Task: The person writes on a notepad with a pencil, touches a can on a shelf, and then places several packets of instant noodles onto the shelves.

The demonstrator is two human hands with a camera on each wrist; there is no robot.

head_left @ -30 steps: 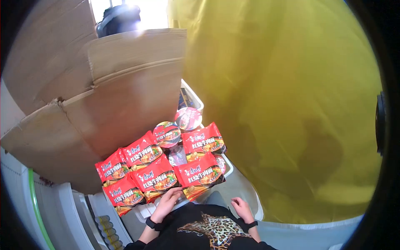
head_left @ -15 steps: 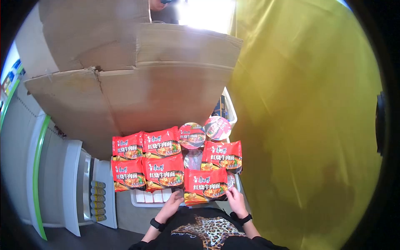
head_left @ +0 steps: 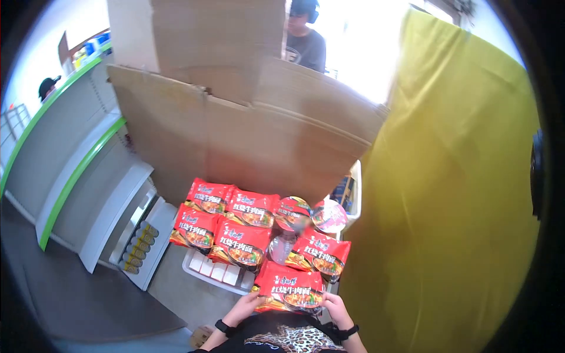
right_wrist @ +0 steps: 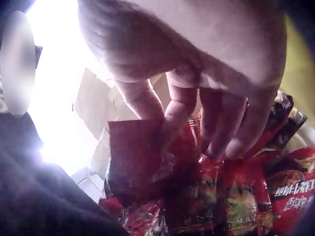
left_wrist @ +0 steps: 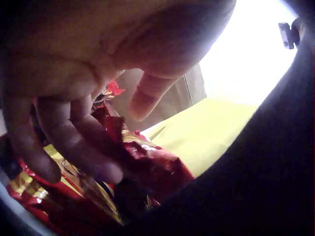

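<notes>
the right hand (head_left: 336, 309) pinched the nearest noodle packet (head_left: 289, 285) at one side; the left hand (head_left: 243, 309) lay at the other, thumb apart, seemingly ready to steady it.

Window glare blows out the top; wrist views sit dim, blurred.

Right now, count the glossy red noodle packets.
6 visible: four packets at left, one packet at right, near packet between left hand and right hand. More may be hidden beneath.

Right hand (right_wrist: 197, 64) pinching red packet (right_wrist: 132, 147), cardboard (right_wrist: 93, 102) behind
</notes>
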